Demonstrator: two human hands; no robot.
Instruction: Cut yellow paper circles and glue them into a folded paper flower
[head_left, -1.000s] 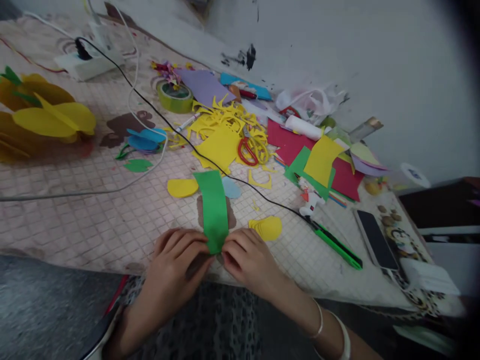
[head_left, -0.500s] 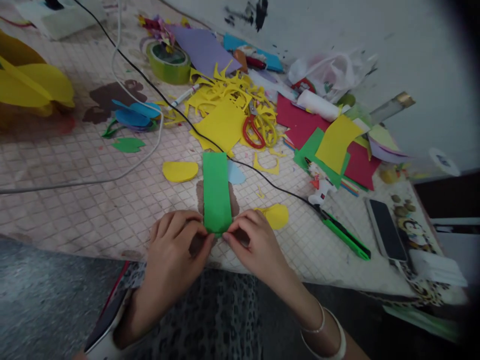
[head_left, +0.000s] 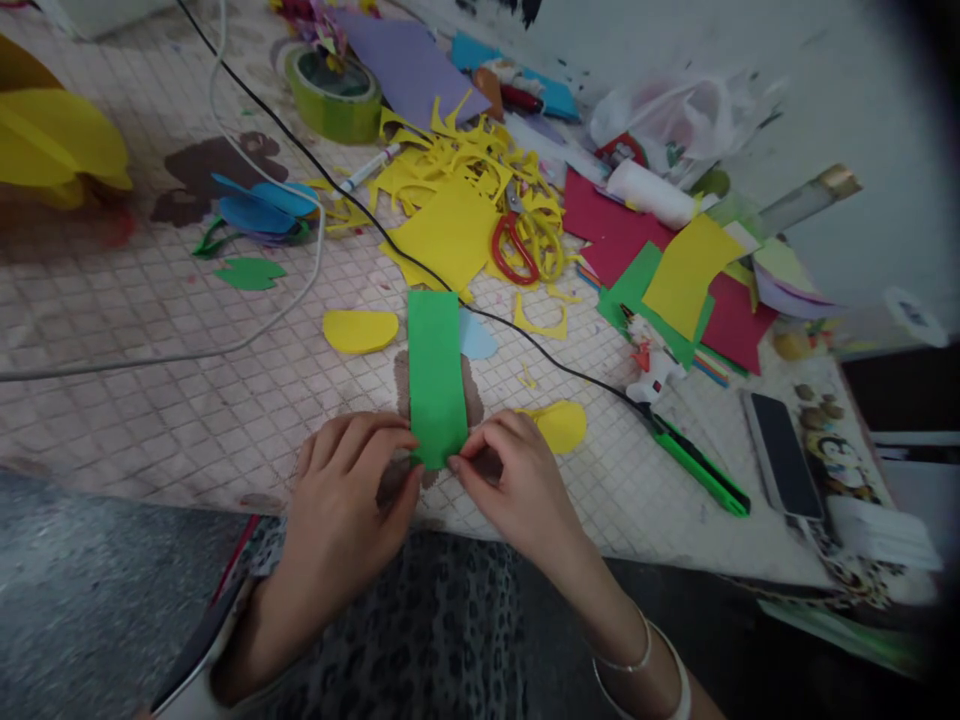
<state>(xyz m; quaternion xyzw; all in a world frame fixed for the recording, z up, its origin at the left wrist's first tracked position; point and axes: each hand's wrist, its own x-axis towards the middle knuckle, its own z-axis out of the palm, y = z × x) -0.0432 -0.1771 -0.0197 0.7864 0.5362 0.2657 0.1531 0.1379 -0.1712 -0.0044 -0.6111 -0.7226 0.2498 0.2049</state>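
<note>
A long green paper strip (head_left: 436,370) lies upright before me, its near end between my two hands. My left hand (head_left: 352,500) has its thumb and bent forefinger at the strip's lower left corner. At the lower right corner, my right hand (head_left: 517,485) pinches the edge between thumb and forefinger. Close by on the left is a yellow paper half-oval (head_left: 361,332). A yellow rounded paper piece (head_left: 562,427) rests just beyond my right fingers. Partly hidden behind the strip is a light blue paper piece (head_left: 478,336).
Red and yellow scissors (head_left: 516,250) lie by yellow paper scraps (head_left: 457,165). A black cord (head_left: 360,205) runs to a hot glue gun (head_left: 654,385) beside a green cutter (head_left: 701,468). Farther out are green tape (head_left: 337,105), a blue paper flower (head_left: 262,212) and a phone (head_left: 784,455).
My thumbs have moved slightly apart along the strip's near edge, toward its corners. The whole view has shifted a little; the strip stays between my hands.
</note>
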